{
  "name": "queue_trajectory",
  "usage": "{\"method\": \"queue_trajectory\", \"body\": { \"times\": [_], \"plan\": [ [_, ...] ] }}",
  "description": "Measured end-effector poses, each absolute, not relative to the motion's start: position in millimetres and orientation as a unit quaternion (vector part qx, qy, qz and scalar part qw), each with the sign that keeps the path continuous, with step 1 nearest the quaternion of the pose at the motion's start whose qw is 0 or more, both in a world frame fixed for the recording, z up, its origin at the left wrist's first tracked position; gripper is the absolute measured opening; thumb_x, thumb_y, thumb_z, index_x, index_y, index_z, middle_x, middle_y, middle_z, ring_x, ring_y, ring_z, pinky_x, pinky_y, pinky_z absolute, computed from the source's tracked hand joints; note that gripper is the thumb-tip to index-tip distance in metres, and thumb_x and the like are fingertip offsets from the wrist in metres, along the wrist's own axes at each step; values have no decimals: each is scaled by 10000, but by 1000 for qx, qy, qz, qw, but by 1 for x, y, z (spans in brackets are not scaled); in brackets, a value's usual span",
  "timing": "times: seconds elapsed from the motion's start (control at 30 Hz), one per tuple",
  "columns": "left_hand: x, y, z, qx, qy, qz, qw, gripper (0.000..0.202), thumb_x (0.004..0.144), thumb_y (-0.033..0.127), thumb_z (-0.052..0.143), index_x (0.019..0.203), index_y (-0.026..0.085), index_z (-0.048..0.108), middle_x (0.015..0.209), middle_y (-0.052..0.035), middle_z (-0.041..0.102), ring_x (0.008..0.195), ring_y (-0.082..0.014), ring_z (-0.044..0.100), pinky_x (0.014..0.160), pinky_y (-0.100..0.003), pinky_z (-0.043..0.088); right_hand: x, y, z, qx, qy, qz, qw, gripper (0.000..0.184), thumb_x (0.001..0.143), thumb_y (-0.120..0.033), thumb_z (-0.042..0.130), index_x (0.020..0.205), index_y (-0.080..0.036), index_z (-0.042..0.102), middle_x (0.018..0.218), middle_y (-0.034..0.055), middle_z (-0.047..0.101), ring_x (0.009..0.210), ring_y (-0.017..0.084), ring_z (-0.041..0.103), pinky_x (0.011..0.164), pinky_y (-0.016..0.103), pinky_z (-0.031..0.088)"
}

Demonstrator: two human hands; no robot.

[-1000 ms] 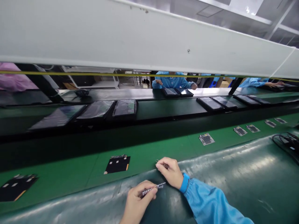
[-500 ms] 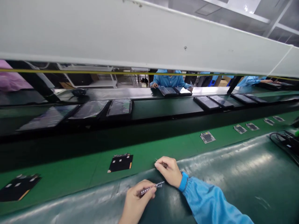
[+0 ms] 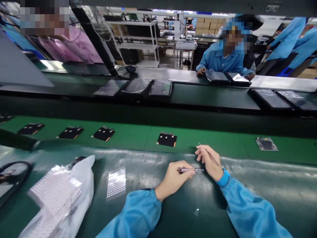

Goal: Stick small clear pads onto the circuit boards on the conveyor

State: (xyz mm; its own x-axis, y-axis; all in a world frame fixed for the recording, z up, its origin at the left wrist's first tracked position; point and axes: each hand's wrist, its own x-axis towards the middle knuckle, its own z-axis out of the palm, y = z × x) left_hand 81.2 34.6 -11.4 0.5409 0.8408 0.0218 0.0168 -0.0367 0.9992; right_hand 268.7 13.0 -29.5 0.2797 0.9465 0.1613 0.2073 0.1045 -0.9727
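Note:
My left hand (image 3: 173,178) is closed on a narrow sticker strip (image 3: 198,171) with small pale squares along it, held just over the bench mat. Tweezers (image 3: 212,156) lie in the closed fingers of my right hand (image 3: 208,162), their tip pointing up and left. The hands are close together but apart. Behind them, on the green belt (image 3: 138,142), sits a circuit board covered with black film (image 3: 167,140), with small white squares on top. Farther right on the belt is an uncovered circuit board (image 3: 266,144).
At left on the mat lie a sticker sheet (image 3: 116,183) and a plastic bag with more sheets (image 3: 61,195). Several black-covered boards (image 3: 104,133) line the belt leftward. Film-covered dark panels (image 3: 159,88) stand on the far line, where a co-worker in blue (image 3: 224,59) handles two.
My view has swung down and left, bringing the bag and sheets on the mat into sight. Both hands keep their hold; the tweezers show more clearly.

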Motion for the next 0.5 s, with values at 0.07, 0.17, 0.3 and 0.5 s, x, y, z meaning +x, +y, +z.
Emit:
{"method": "queue_trajectory", "body": {
  "times": [0.07,0.17,0.3,0.5],
  "plan": [
    [81,34,-14,635,333,341,609,113,797,223,725,743,143,784,682,-60,723,597,-160,643,573,-247,504,269,11,-31,-570,-491,343,563,349,1017,-482,468,1060,-187,650,813,63,687,594,148,637,479,253,455],
    [81,35,-14,637,328,341,608,120,807,231,725,753,141,784,687,-59,724,601,-159,643,578,-247,503,270,10,-32,-568,-496,349,556,328,1024,-462,464,1050,-186,637,767,44,675,570,140,631,482,249,455],
    [81,35,-10,638,325,343,608,120,803,210,713,726,145,778,667,-52,716,602,-160,634,586,-250,495,271,23,-28,-577,-541,331,514,264,993,-431,538,996,-185,635,779,43,684,599,152,634,532,268,483],
    [81,37,-11,635,327,345,609,137,779,237,713,693,145,768,617,-49,705,579,-163,627,564,-246,478,256,83,-19,-555,-722,159,380,269,832,-354,786,1004,-222,627,1139,115,704,1061,276,636,912,425,490]
  ]
}}
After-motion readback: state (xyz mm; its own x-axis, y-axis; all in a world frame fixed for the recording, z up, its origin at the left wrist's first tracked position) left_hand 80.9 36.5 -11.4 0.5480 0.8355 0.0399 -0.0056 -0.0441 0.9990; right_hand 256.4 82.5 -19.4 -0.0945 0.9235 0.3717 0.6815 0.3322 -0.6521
